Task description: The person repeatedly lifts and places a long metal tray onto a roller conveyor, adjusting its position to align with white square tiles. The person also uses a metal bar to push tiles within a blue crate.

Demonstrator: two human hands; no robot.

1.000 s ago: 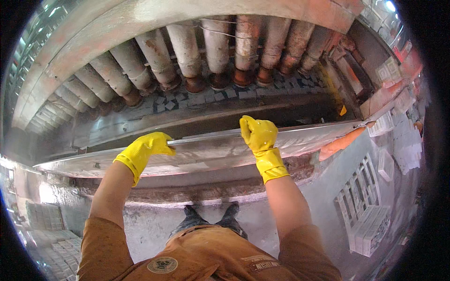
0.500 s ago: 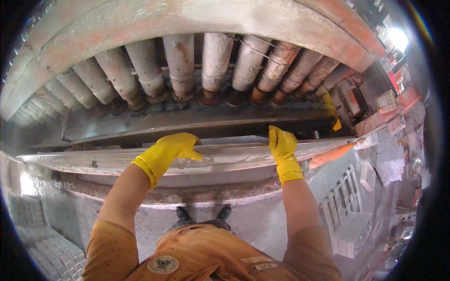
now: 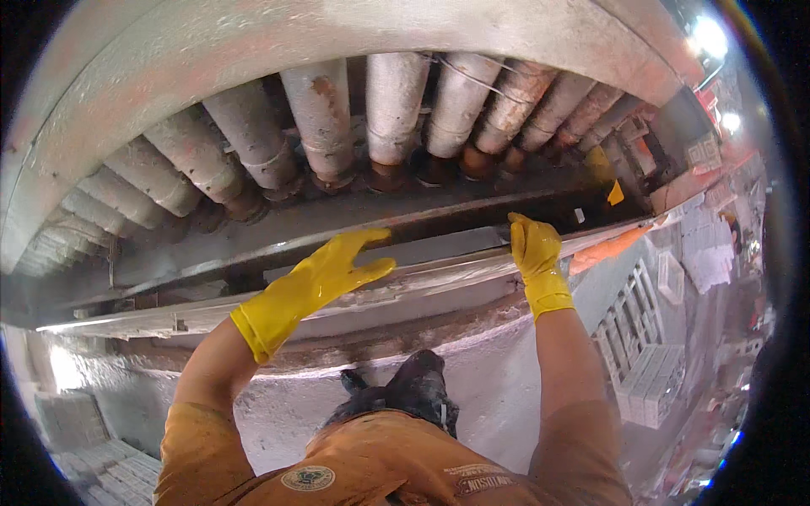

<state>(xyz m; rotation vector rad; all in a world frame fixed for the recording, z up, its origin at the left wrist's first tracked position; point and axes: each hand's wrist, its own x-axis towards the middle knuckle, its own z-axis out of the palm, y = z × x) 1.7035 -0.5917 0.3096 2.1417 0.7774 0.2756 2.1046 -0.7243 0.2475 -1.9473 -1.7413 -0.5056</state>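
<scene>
Both my hands wear wet yellow rubber gloves and reach to a long pale rail along the front of a machine. My left hand is open over the rail, thumb and fingers spread apart and pointing right. Between the hands a flat, pale strip, perhaps the edge of a slab, lies in the dark trough behind the rail. My right hand is closed at the strip's right end, with fingers curled down by the rail. What those fingers hold is hidden.
Beyond the trough stands a row of thick grey cylinders under a large curved beam. A yellow flap hangs at the trough's right end. Pallets and stacked pale blocks stand right; more stacks lie lower left.
My left hand has opened wider, its fingers now stretched out. My right hand appears a little farther right, still closed. The view has tilted, and one leg has stepped forward.
</scene>
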